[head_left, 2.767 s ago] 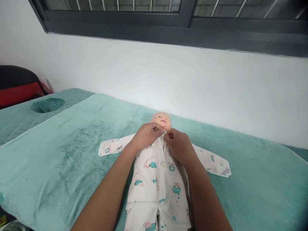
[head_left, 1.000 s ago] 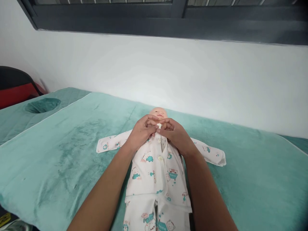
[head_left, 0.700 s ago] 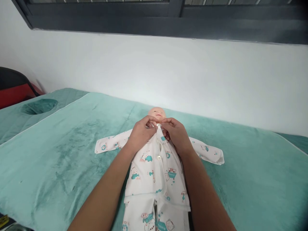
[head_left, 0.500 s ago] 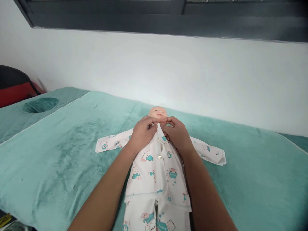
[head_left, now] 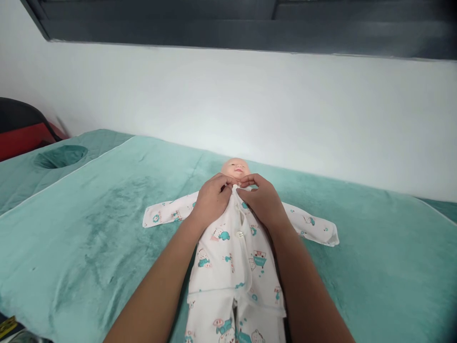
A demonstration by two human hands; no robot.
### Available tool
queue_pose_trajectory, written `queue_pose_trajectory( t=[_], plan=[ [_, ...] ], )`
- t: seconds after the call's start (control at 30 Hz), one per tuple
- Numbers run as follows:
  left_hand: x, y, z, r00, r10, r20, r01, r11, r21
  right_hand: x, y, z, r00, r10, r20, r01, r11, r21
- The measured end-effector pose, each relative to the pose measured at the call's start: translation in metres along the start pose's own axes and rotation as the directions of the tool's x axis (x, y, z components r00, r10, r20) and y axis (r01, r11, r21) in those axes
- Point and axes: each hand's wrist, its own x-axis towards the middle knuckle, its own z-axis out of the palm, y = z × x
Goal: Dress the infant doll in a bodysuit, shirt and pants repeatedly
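Note:
A baby doll lies on its back, head toward the wall, in a white printed baby shirt and matching trousers. Its long sleeves stretch out to both sides. My left hand pinches the shirt's collar edge just below the doll's chin. Opposite it, my right hand has thumb and fingers closed on the other side of the neckline, with the fingertips of both hands close together. A button shows fastened lower on the shirt front; above it the front gapes slightly.
A teal plush cover spreads over the bed. At the left is a round face hole in the padding, with a black and red chair back behind it. A white wall with a dark window frame stands behind.
The fingertips of my right hand have drawn slightly apart from those of my left at the collar. The doll and its clothes appear a little further right in view.

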Motion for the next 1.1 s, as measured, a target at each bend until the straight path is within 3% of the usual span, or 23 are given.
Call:
queue_pose_trajectory(
  t=[0.1,0.37,0.53,0.63,0.73,0.8,0.93,1.1],
  plan=[
    [0.0,-0.001,0.0,1.0,-0.019,-0.002,0.019,1.0,-0.013,0.001,0.001,0.005,0.999,-0.033,-0.037,0.031,0.998,-0.056],
    [0.0,0.001,-0.003,0.998,-0.043,0.039,0.047,0.992,-0.12,0.002,0.004,0.006,0.999,-0.004,-0.037,0.005,0.999,0.038],
    [-0.003,0.003,-0.014,0.993,-0.071,0.09,0.09,0.972,-0.219,-0.003,-0.004,-0.006,0.998,0.041,-0.047,-0.038,0.997,0.065],
    [-0.006,0.007,-0.025,0.974,-0.099,0.202,0.146,0.961,-0.236,-0.015,-0.017,-0.021,0.995,0.015,0.098,-0.008,0.997,-0.078],
    [-0.009,0.011,-0.035,0.93,-0.102,0.353,0.181,0.963,-0.2,-0.031,-0.03,-0.031,0.952,0.009,0.306,0.06,0.975,-0.213],
    [-0.01,0.013,-0.038,0.909,-0.1,0.405,0.18,0.97,-0.165,-0.037,-0.034,-0.034,0.93,0.002,0.367,0.098,0.962,-0.253],
    [-0.01,0.013,-0.038,0.885,-0.074,0.459,0.143,0.983,-0.117,-0.036,-0.031,-0.039,0.91,-0.02,0.413,0.119,0.969,-0.216],
    [-0.009,0.012,-0.038,0.861,0.003,0.509,0.069,0.99,-0.123,-0.033,-0.016,-0.043,0.864,-0.018,0.503,0.03,0.999,-0.015]
  ],
)
